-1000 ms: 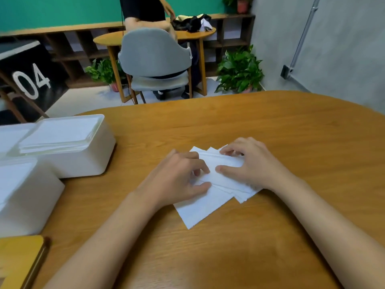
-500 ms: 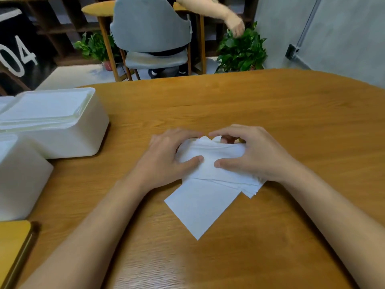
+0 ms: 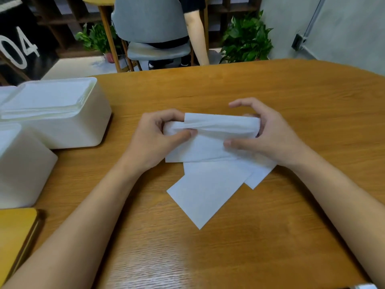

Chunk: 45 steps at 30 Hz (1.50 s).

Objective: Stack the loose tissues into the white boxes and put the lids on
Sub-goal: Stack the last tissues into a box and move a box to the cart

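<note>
**Both hands on the tissue stack, mid-table**

8 o'clock, nearest edge: a flat yellow slab (image 3: 14, 236) on the wooden table (image 3: 281, 236), cut off by the frame. Can't tell what it is.

6 o'clock of the hands: a loose sheet (image 3: 204, 195) lies flat and cornerwise, its top edge tucked under the stack. A second sheet corner (image 3: 258, 176) pokes out at 4 o'clock, below the right wrist.

Centre: the tissue stack (image 3: 218, 128) has its upper edge lifted and rolled up and its lower edge on the table.
- The left hand (image 3: 154, 140) pinches the left end, thumb in front and curled fingers behind.
- The right hand (image 3: 270, 138) grips the right end, thumb flat on the front face and fingers curled behind. Its index finger arches above and touches nothing.

9 o'clock: the near white box (image 3: 25, 170), partly out of frame. Just beyond it is the far white box (image 3: 68, 130), top open, with packed tissues (image 3: 45, 99) up to about the rim. Can't tell whether the boxes touch. Both stand well apart from the hands.

12 o'clock, past the table: a grey chair (image 3: 150, 19) with a person seated, one arm (image 3: 195, 34) hanging down. There is a plant (image 3: 246, 40) at 1 o'clock and a white "04" (image 3: 16, 49) at 10 o'clock.
</note>
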Each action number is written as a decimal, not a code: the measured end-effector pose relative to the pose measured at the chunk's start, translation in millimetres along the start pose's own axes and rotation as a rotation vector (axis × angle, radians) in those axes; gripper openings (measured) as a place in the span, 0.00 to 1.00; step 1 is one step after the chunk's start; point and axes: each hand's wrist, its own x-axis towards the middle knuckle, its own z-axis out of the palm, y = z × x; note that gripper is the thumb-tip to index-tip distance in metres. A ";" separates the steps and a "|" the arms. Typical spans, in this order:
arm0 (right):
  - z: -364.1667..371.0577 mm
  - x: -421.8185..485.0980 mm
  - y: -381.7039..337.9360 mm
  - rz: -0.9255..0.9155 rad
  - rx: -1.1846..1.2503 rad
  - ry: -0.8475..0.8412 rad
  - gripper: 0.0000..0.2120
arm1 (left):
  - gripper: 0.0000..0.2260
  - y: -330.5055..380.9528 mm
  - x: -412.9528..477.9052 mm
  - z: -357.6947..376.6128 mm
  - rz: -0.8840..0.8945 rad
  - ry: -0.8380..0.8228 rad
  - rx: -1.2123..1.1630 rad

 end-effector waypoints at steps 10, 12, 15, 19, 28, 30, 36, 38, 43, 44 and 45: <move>10.6 1.6 13.2 -0.179 -0.042 0.109 0.14 | 0.10 -6.8 -0.2 12.2 0.020 0.058 0.004; 11.3 1.6 14.0 -0.180 -0.029 0.166 0.13 | 0.08 -8.8 0.7 12.7 0.003 0.094 0.012; 10.0 2.0 16.7 -0.182 -0.073 0.240 0.10 | 0.05 -8.4 0.2 12.3 -0.019 0.100 0.004; 7.6 1.4 13.9 -0.233 -0.110 0.197 0.05 | 0.11 0.3 -3.3 8.3 -0.065 0.034 -0.043; 26.4 12.5 7.0 -0.022 0.106 0.100 0.05 | 0.19 7.4 -4.9 5.5 -0.061 -0.060 -0.073; 31.5 14.5 9.6 -0.037 0.054 0.132 0.03 | 0.19 2.0 -1.9 4.7 -0.031 -0.027 -0.047; 31.6 14.4 13.1 -0.060 -0.146 0.129 0.10 | 0.13 -12.8 3.9 5.2 -0.016 0.028 0.085; 31.7 12.1 11.4 -0.082 -0.274 0.116 0.19 | 0.11 -14.5 4.6 6.0 -0.015 0.042 0.114; 23.7 11.3 6.1 -0.085 -0.182 0.168 0.39 | 0.08 -5.1 3.5 2.6 0.001 0.056 0.057; 22.9 10.7 3.7 -0.053 -0.066 0.152 0.42 | 0.08 -2.6 2.4 0.7 -0.008 0.062 0.013; 22.5 9.7 0.5 -0.020 0.052 0.124 0.44 | 0.09 -1.1 2.1 -1.4 -0.021 0.070 -0.040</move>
